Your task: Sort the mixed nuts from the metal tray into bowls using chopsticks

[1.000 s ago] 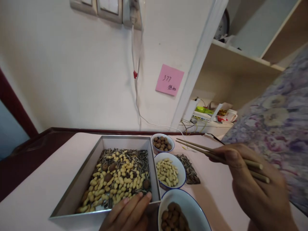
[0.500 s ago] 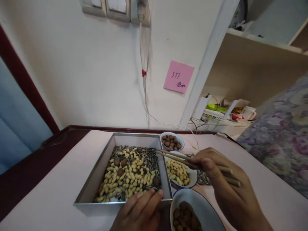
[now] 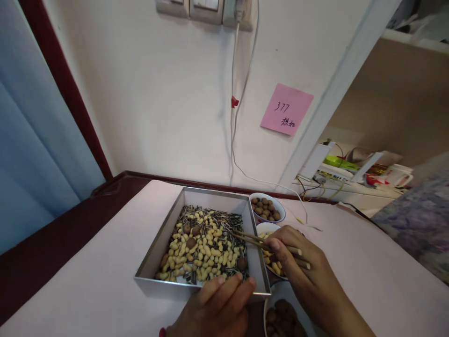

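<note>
Pinching a pair of chopsticks [image 3: 250,238] between thumb and fingers, the right hand [image 3: 303,267] reaches in from four o'clock, over the side of a shallow metal-rimmed tray [image 3: 217,200]. The chopstick tips sit slightly apart over striped seeds [image 3: 233,220] at about two o'clock from the tray's middle; whether they touch any seed, I cannot tell. The left hand [image 3: 220,304] lies at six o'clock, its fingers side by side across the near rim — the thumb is hidden, so whether it grips the wall is unclear.

Inside the tray, pale peanuts [image 3: 210,252] cover the middle and the near part, with the striped seeds thickest from twelve to three. Three round brown nuts [image 3: 191,242] are grouped near ten o'clock, and another lies at four.

Outside the tray, a bowl of round nuts [image 3: 278,203] stands at two o'clock, a peanut bowl [image 3: 266,228] partly behind the right hand at three, and a third bowl [image 3: 291,291] of brown nuts at four. All rest on the pale-covered table [image 3: 105,262]; a pink note [image 3: 286,109] marked "377" is on the wall at one o'clock.
</note>
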A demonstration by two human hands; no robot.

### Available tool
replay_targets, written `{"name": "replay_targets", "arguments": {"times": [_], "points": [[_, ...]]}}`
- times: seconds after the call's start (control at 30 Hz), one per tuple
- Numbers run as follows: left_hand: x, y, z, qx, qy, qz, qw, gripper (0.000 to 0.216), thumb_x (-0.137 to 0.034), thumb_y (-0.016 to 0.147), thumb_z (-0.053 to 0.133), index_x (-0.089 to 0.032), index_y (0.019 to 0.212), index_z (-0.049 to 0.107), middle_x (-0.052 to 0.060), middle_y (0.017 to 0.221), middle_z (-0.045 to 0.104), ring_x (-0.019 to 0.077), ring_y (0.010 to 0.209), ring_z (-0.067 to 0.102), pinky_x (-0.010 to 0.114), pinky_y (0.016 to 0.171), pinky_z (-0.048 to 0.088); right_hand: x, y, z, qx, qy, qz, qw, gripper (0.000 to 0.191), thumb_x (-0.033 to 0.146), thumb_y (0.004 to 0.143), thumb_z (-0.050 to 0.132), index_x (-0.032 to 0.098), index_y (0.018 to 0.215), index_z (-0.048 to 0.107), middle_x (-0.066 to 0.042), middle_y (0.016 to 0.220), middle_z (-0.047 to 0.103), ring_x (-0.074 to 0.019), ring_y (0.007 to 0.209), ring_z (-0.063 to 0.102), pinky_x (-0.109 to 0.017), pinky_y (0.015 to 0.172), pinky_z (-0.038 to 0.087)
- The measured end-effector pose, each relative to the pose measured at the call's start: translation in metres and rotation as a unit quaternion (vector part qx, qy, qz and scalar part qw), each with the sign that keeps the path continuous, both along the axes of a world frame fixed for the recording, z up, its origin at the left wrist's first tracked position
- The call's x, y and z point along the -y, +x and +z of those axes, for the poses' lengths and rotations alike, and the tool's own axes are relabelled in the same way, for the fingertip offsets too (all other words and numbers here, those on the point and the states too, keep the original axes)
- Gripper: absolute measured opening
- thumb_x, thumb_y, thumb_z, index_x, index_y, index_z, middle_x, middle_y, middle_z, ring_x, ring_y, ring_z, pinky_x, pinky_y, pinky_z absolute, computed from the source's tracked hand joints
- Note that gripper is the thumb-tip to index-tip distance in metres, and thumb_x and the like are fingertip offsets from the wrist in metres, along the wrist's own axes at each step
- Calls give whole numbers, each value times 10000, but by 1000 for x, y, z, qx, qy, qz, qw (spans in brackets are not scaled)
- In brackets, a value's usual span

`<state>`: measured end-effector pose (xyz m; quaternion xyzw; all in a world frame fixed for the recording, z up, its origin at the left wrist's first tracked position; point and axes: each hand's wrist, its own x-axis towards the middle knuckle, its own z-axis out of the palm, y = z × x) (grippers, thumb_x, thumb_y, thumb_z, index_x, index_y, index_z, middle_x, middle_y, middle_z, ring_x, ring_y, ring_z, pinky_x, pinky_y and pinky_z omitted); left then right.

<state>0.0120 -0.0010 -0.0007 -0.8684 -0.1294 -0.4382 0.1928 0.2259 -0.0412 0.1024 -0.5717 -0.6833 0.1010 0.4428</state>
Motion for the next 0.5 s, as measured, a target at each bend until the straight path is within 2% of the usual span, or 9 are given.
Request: {"name": "replay_targets", "arguments": {"times": [0.1, 0.37, 0.5], "points": [[-3, 1, -1, -1, 18, -8, 1000, 131, -256, 967, 646, -269, 851, 704, -56, 1319, 708, 139, 1210, 570, 289, 1060, 369, 2, -1, 0, 5, 5, -3, 1000, 369, 419, 1087, 491, 220, 828, 662, -17, 812, 635, -138, 751, 617, -234, 670, 481], [-3, 2, -1, 12, 16, -9, 1000, 155, -247, 980, 634, -268, 847, 712, -63, 1305, 719, 134, 1206, 570, 288, 1087, 351, 0, -8, 3, -15, 29, -11, 999, 406, 396, 1076, 507, 212, 728, 605, 5, 707, 580, -112, 635, 576, -213, 563, 446], [-3, 1, -1, 8, 15, -17, 1000, 210, -233, 1005, 596, -268, 832, 709, -57, 1277, 731, 133, 1215, 571, 293, 1135, 318, 3, -5, 1, -7, 20, -17, 1000, 383, 379, 1084, 507, 205, 760, 614, 4, 735, 591, -107, 660, 575, -211, 605, 455]]}}
